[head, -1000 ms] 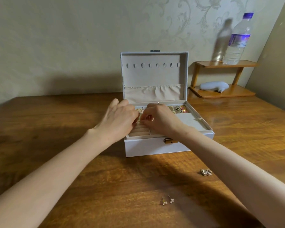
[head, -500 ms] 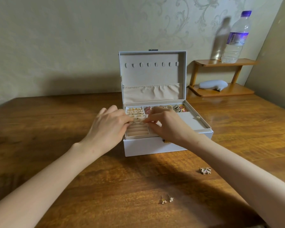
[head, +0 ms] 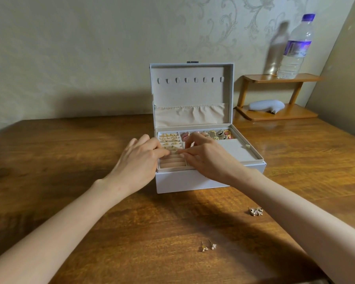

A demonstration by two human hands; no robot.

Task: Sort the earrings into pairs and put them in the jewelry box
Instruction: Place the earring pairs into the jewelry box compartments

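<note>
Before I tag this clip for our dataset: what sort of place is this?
Probably a room in a home, perhaps a bedroom: patterned wallpaper, a wooden table with an open jewelry box, and a wooden shelf holding a water bottle.

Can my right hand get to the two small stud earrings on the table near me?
Probably yes. The stud earrings lie uncovered on the table, nearer you than the jewelry box, where the right hand is; drawing it back should reach them.

A home room: patterned wallpaper (head: pixel 223 27), wooden table (head: pixel 70 160), small wooden shelf (head: pixel 275 115) holding a water bottle (head: pixel 295 48).
</note>
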